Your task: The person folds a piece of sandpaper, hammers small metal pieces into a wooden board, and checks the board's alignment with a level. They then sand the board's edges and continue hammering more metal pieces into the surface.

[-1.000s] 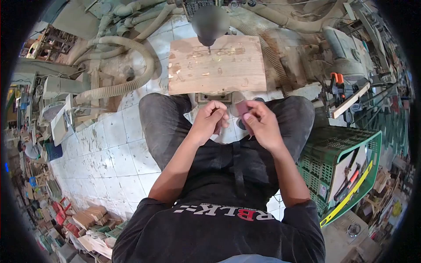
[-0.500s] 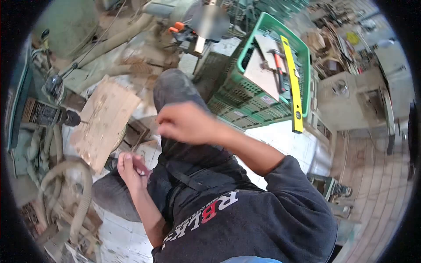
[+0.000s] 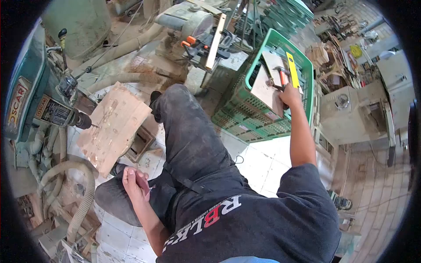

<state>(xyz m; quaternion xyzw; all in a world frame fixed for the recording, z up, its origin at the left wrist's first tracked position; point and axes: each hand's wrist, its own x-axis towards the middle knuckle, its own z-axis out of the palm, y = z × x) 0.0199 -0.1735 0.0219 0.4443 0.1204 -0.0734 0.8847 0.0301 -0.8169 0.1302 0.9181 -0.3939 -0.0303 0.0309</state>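
At the right, my right hand [image 3: 290,96] reaches to the green crate [image 3: 239,94]. Its fingers are closed around the black lower handle of a hammer [image 3: 282,76] with an orange-red upper part. Under the hammer is a pale board [image 3: 266,90], with a dark-handled tool [image 3: 267,72] beside it. A yellow spirit level [image 3: 292,69] lies just beyond my hand, partly covered by it. My left hand [image 3: 135,183] is held above my bent left leg, fingers curled. A small pale tip shows at its fingers; what it holds is too small to name.
At the left, a drill press [image 3: 57,109] has its bit above a wooden board [image 3: 116,125]. A ribbed hose [image 3: 85,197] curls below it. Ahead stands a disc sander [image 3: 193,22] with a wooden strip [image 3: 215,41]. A metal cabinet [image 3: 340,103] is at the right.
My right hand has moved from above my lap to the crate and closed on the hammer. My left hand stays near my leg, still curled. The view has shifted slightly.
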